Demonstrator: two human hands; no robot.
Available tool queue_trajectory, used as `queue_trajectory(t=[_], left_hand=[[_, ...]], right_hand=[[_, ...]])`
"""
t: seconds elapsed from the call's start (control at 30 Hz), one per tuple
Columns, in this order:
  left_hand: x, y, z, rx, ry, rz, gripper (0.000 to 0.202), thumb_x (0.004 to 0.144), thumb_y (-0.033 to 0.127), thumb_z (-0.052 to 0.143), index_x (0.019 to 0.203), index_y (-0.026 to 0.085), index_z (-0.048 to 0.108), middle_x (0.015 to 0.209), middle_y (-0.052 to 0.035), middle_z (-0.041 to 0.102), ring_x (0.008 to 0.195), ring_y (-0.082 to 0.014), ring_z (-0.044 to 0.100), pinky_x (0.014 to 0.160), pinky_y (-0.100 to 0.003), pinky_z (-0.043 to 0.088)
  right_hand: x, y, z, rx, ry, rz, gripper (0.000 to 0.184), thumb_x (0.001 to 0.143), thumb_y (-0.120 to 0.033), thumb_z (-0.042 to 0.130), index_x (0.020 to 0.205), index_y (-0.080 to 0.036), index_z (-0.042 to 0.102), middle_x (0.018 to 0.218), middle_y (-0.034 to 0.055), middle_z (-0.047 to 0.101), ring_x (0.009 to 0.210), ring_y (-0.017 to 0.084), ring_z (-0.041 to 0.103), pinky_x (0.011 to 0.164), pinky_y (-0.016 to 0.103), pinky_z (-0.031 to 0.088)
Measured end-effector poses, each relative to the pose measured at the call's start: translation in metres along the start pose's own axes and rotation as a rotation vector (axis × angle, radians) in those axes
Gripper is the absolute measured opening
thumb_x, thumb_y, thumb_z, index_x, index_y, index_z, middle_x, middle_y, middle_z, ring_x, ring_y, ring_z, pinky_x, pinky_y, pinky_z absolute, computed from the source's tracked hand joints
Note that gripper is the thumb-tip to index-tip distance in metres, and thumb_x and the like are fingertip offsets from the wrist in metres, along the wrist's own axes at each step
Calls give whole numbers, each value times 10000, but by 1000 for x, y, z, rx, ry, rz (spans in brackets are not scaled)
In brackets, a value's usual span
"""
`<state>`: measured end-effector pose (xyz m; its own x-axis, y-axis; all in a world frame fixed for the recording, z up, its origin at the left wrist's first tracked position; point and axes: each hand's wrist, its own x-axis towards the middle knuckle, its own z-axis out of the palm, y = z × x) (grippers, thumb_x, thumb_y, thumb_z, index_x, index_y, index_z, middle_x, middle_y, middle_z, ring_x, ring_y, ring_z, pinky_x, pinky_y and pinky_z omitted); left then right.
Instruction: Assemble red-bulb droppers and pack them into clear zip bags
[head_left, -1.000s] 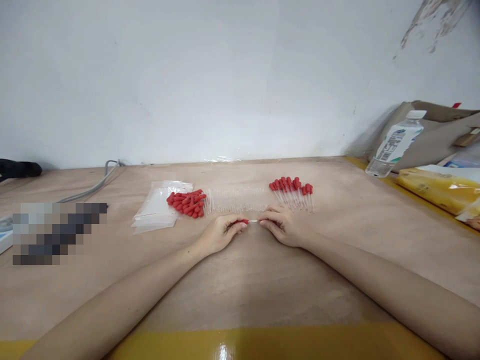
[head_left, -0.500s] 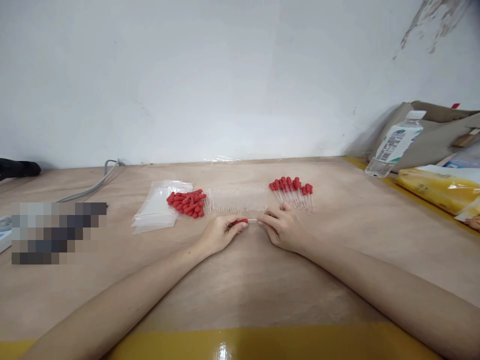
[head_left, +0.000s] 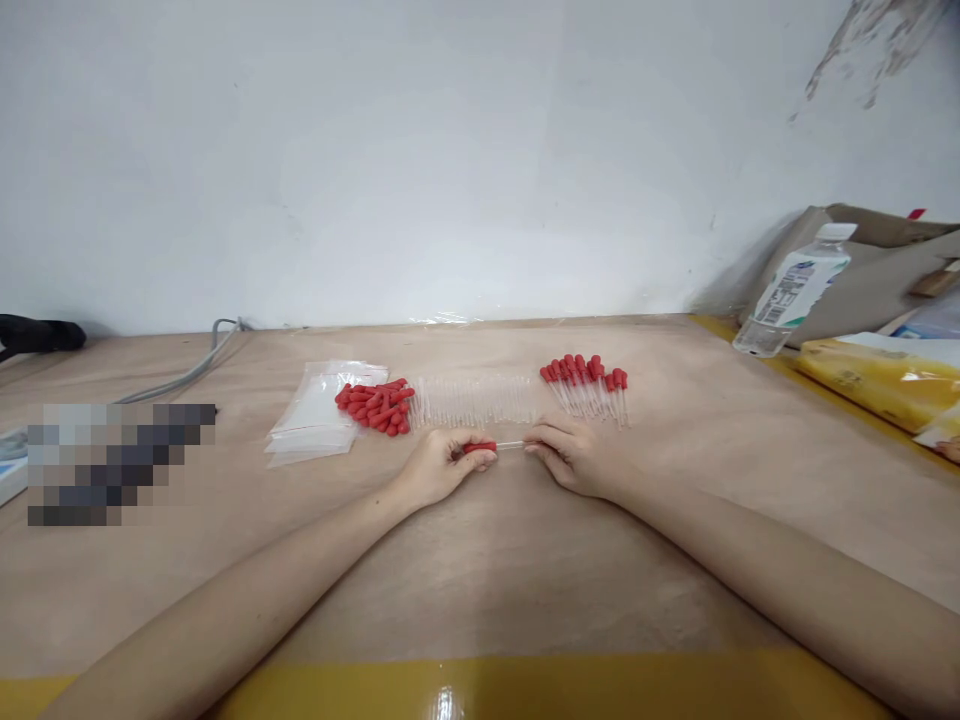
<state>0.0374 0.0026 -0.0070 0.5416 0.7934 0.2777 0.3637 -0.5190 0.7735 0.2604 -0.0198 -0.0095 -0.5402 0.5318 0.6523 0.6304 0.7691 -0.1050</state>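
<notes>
pixelated patch (head_left: 120, 462): far left of tube row (head_left: 472, 400), contents masked.
black object (head_left: 37, 335): farther left of tube row, cut by frame edge.
dropper (head_left: 499, 446): just in front of tube row; bulb end half buried in left hand (head_left: 439, 465) fingers, glass tip covered by right hand (head_left: 574, 458).
bottle (head_left: 795, 290): far right of tube row, label print too small to read.
yellow packet (head_left: 874, 378): far right of tube row, clipped by frame edge.

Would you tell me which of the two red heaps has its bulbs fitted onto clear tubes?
The right heap, just beyond the right hand: each red bulb carries a clear tube. The left heap is bare bulbs.
</notes>
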Motion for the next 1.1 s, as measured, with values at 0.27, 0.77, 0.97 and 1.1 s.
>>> queue_trajectory(t=[0.27,0.77,0.97,1.1], left_hand=[[0,1,0,-13,-44,26,241,833,335,538,851,124,653,654,-19,623,591,-113,568,589,-227,474],[-4,-5,0,158,-9,129,216,845,329,526,888,167,663,737,-20,680,649,-135,615,613,-235,497],[-4,-3,-2,265,83,224,193,840,302,548,928,178,666,861,-43,705,751,-158,653,708,-280,529],[-4,-7,-2,191,173,188,392,813,296,579,1176,155,536,972,-84,677,803,-164,664,719,-301,559]], right_hand=[[7,-8,2,-26,-37,22,240,905,-219,380,830,-167,602,722,45,574,646,127,518,585,236,393],[11,-13,3,137,-198,202,244,894,-216,410,723,-172,578,660,11,577,595,110,512,550,216,368],[21,-20,-14,106,-328,234,220,864,-183,451,712,-180,610,716,29,632,632,125,549,576,234,389],[26,4,-39,83,-372,306,179,780,-154,508,702,-195,664,687,28,662,611,145,570,555,248,391]])
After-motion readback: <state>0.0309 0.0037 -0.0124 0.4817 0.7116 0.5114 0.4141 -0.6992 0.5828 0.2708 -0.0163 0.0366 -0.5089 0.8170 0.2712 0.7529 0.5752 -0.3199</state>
